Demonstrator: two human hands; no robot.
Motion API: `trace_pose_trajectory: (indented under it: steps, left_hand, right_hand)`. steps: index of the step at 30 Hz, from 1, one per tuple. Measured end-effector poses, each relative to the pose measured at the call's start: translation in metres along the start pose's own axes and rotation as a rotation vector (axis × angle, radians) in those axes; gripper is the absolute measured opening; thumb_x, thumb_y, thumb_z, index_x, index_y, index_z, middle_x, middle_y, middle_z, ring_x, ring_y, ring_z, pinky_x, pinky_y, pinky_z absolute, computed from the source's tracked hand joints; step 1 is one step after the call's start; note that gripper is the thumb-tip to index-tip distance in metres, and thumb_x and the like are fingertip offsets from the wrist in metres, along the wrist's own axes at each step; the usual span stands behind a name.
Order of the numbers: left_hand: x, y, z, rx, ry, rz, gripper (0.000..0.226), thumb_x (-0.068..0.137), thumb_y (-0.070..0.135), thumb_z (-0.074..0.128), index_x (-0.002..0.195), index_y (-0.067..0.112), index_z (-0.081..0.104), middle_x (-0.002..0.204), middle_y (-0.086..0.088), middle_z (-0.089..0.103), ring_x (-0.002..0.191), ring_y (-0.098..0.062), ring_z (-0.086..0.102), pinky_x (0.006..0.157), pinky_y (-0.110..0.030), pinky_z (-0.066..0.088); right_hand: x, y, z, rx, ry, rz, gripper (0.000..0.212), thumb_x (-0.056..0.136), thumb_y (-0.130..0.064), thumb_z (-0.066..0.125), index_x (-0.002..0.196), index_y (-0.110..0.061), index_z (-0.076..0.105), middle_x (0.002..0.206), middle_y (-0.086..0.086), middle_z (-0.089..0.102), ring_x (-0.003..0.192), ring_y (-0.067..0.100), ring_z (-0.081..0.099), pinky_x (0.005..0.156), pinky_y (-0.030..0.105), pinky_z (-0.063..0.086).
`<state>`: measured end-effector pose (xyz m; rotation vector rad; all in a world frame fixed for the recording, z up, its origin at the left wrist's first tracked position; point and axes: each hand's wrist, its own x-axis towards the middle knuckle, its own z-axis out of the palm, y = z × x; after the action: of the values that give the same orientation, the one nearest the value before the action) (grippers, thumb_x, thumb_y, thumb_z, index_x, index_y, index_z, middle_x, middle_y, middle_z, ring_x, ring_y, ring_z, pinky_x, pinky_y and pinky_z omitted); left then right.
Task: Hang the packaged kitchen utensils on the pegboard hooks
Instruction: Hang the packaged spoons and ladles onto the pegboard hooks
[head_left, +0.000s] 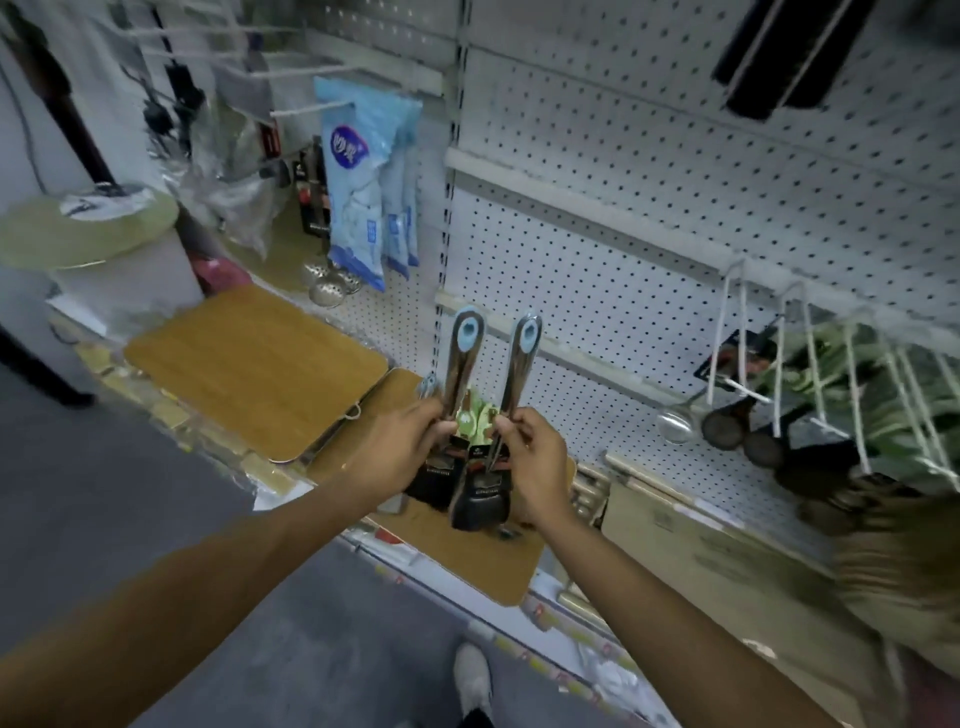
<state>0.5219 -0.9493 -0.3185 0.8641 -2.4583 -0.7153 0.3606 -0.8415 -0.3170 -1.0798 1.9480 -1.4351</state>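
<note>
I hold two packaged kitchen utensils upright in front of the white pegboard (597, 249). My left hand (402, 452) grips the left utensil (464, 353) round its shiny handle. My right hand (535, 462) pinches the right utensil (522, 358) at the handle. Both have a pale blue hanging loop at the top and a black card label at the bottom. White wire hooks (748, 332) stick out of the pegboard at the right, above hanging ladles (675, 423) and dark utensils.
Blue packets (358, 187) hang on a hook at the upper left, with a slotted spoon (330, 286) below. Wooden boards (254, 369) lie on the shelf under my hands. A round green lid (88, 228) sits at the left. My shoe (472, 675) is on the grey floor.
</note>
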Motion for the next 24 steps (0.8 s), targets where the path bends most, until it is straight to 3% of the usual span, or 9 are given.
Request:
trace_pose_trajectory:
  steps: [4, 10, 15, 21, 24]
  left_hand:
    - [-0.008, 0.035, 0.006, -0.011, -0.093, 0.105, 0.025, 0.098, 0.053, 0.042, 0.084, 0.032, 0.045, 0.066, 0.015, 0.047, 0.058, 0.004, 0.047, 0.050, -0.016, 0.029]
    - [-0.009, 0.099, 0.042, -0.023, -0.229, 0.266, 0.037, 0.097, 0.055, 0.041, 0.089, 0.022, 0.056, 0.078, 0.013, 0.056, 0.068, 0.001, 0.053, 0.058, -0.013, 0.037]
    - [-0.008, 0.158, 0.081, -0.072, -0.290, 0.424, 0.061, 0.095, 0.069, 0.024, 0.089, 0.018, 0.057, 0.081, 0.006, 0.061, 0.073, -0.010, 0.056, 0.064, -0.029, 0.043]
    - [-0.007, 0.229, 0.147, -0.094, -0.390, 0.481, 0.055, 0.090, 0.076, 0.022, 0.099, 0.035, 0.057, 0.081, 0.016, 0.061, 0.068, 0.001, 0.055, 0.060, -0.023, 0.042]
    - [-0.003, 0.264, 0.184, -0.119, -0.446, 0.487, 0.051, 0.091, 0.072, 0.031, 0.097, 0.030, 0.060, 0.081, 0.016, 0.061, 0.071, -0.003, 0.059, 0.062, -0.026, 0.048]
  right_hand:
    - [-0.034, 0.001, -0.047, 0.024, 0.038, 0.031, 0.031, 0.087, -0.062, 0.055, 0.082, -0.032, 0.060, 0.086, -0.002, 0.073, 0.084, 0.017, 0.070, 0.075, 0.056, 0.057]
    - [-0.081, 0.007, -0.127, 0.053, 0.179, 0.069, 0.020, 0.096, -0.030, 0.059, 0.081, -0.017, 0.061, 0.082, 0.003, 0.072, 0.081, 0.019, 0.069, 0.080, 0.057, 0.055]
    - [-0.114, 0.023, -0.194, 0.053, 0.281, 0.090, 0.022, 0.098, -0.027, 0.057, 0.077, -0.023, 0.057, 0.077, 0.006, 0.067, 0.078, 0.025, 0.065, 0.075, 0.055, 0.052]
    - [-0.152, 0.055, -0.276, 0.057, 0.380, 0.151, 0.022, 0.098, -0.032, 0.056, 0.077, -0.028, 0.061, 0.077, -0.001, 0.068, 0.075, 0.016, 0.066, 0.075, 0.049, 0.054]
    - [-0.164, 0.073, -0.317, 0.064, 0.418, 0.174, 0.023, 0.097, -0.031, 0.058, 0.075, -0.025, 0.061, 0.074, 0.000, 0.067, 0.071, 0.014, 0.063, 0.070, 0.050, 0.054]
